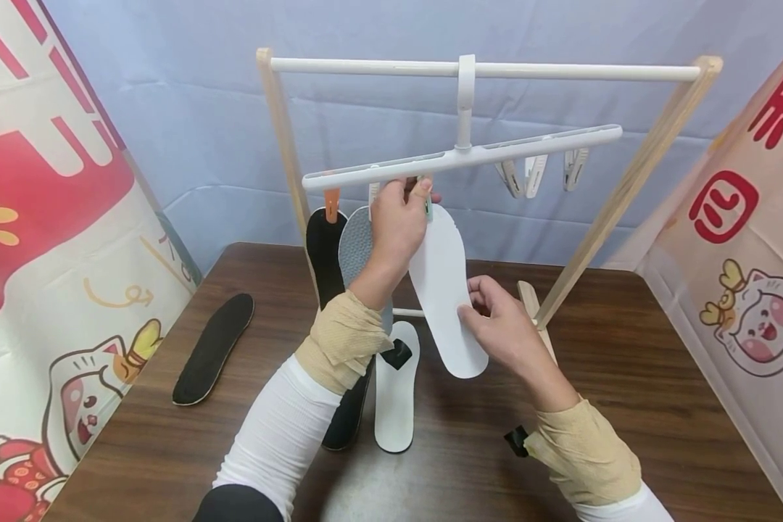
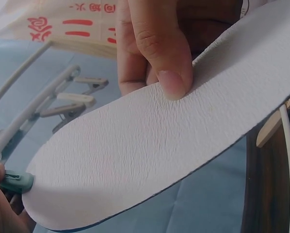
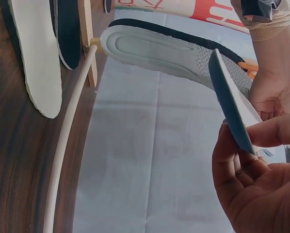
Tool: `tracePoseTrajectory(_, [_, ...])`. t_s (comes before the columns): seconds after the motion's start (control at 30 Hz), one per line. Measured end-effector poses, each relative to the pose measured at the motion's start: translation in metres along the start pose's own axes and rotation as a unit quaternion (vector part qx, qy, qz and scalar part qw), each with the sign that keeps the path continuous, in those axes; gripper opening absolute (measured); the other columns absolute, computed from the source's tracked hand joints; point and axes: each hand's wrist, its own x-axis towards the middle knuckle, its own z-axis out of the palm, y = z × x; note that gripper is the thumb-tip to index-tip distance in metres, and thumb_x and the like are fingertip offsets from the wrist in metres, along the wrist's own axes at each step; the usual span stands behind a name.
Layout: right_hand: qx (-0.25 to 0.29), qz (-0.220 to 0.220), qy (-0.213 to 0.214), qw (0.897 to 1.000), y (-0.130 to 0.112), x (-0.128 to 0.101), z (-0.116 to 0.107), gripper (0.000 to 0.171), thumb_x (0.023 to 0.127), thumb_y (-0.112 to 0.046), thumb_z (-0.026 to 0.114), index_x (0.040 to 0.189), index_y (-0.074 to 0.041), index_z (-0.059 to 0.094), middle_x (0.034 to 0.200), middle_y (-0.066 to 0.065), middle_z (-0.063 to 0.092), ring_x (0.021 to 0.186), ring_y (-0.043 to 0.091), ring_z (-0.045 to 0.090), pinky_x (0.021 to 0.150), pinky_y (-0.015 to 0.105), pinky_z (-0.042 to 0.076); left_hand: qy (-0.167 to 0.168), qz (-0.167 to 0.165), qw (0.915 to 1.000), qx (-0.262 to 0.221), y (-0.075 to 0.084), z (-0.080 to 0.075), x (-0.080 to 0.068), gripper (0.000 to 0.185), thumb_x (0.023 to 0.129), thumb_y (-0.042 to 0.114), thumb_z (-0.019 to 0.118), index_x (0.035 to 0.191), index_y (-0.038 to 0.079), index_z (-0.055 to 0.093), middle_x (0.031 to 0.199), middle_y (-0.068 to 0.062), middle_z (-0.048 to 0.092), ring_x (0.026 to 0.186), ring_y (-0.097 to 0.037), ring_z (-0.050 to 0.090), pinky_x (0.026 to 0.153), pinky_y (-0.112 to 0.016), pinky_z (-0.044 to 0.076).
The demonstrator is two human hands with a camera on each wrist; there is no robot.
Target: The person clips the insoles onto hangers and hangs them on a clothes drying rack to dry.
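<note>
At the hanger (image 1: 528,147), my left hand (image 1: 399,221) pinches a green clothespin (image 2: 18,181) at the top end of a white insole (image 1: 442,279). The left wrist view shows the clothespin's tip against the insole's rounded end. My right hand (image 1: 504,319) pinches the insole's right edge lower down, thumb (image 2: 174,80) on the white face. The insole hangs tilted, its lower end to the right; a blue underside (image 3: 227,107) shows in the right wrist view. Left of it hang a grey textured insole (image 1: 355,243), partly behind my left hand, and a black insole (image 1: 325,250) under an orange clothespin (image 1: 331,206).
The hanger hooks over a white rod (image 1: 574,71) on a wooden stand (image 1: 626,196), its left end lower. Several grey and white clothespins (image 1: 536,174) hang at its right. On the table (image 1: 613,449) lie a black insole (image 1: 214,348) and a white insole (image 1: 394,413).
</note>
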Motion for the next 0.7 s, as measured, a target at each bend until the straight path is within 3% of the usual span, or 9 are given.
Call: tracePoseTrajectory(0.7, [-0.012,0.002,-0.009,1.0,0.0076,0.0018,0.0036,0.022,0.099,-0.009,0.058,0.12,-0.003,0.057,0.103,0.011,0.073,0.095,0.024,0.067,0.081,0.039,0.054,-0.018,-0.03,0.9993,-0.011,0.0002,0.0043,-0.0011,0.029,0.104,0.026,0.057,0.126,0.007,0.064,0.113,-0.011,0.072,0.101,-0.017,0.071,0.085,-0.028,0.05])
